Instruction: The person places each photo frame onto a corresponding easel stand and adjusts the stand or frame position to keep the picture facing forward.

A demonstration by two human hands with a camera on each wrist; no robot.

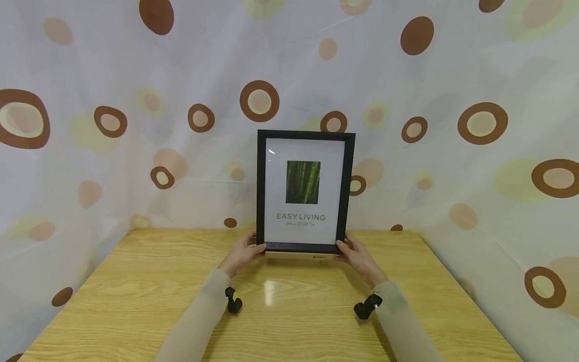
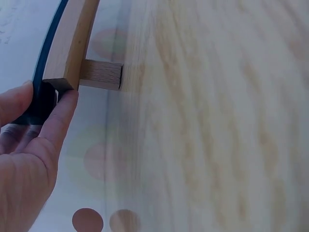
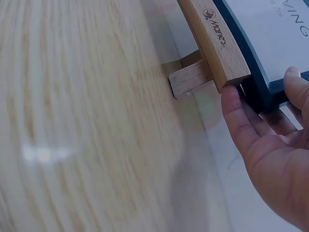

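Note:
A black picture frame (image 1: 304, 151) stands nearly upright at the middle of the table's far side. Behind its glass are a small bamboo picture and the words EASY LIVING. Under its lower edge runs the light wooden ledge of a tabletop easel (image 1: 294, 255), whose short foot (image 2: 102, 73) rests on the table. My left hand (image 1: 242, 254) pinches the lower left corner, thumb in front and fingers behind. At the lower right corner my right hand (image 1: 359, 259) grips likewise. Each index finger touches the ledge's end in the wrist views. The easel's back is hidden by the frame.
The wood-grained table (image 1: 289, 327) reaches back to a white curtain (image 1: 217, 50) printed with brown and beige circles. The curtain also hangs along both sides. A black camera is strapped to each wrist.

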